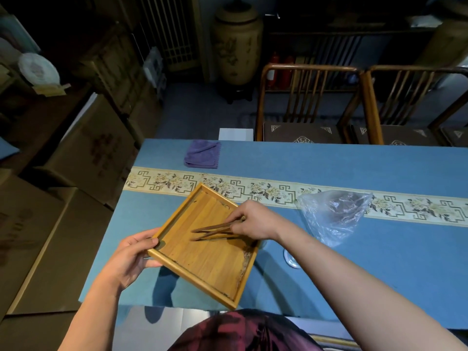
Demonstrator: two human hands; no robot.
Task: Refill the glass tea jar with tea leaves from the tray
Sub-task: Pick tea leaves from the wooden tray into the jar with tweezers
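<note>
Two hands, left (131, 257) gripping wooden tray (215, 264), right (255, 221) pinching wooden tongs (215, 231)

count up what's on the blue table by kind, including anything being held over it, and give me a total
Wooden tray: 1
Wooden tongs: 1
Purple cloth: 1
Clear plastic bag: 1
Glass item, mostly hidden behind the right arm: 1
Total: 5

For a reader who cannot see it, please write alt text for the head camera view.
A left hand tilts a nearly empty wooden tray above a blue table while the right hand holds wooden tongs over it. A clear plastic bag and purple cloth lie nearby.
</note>
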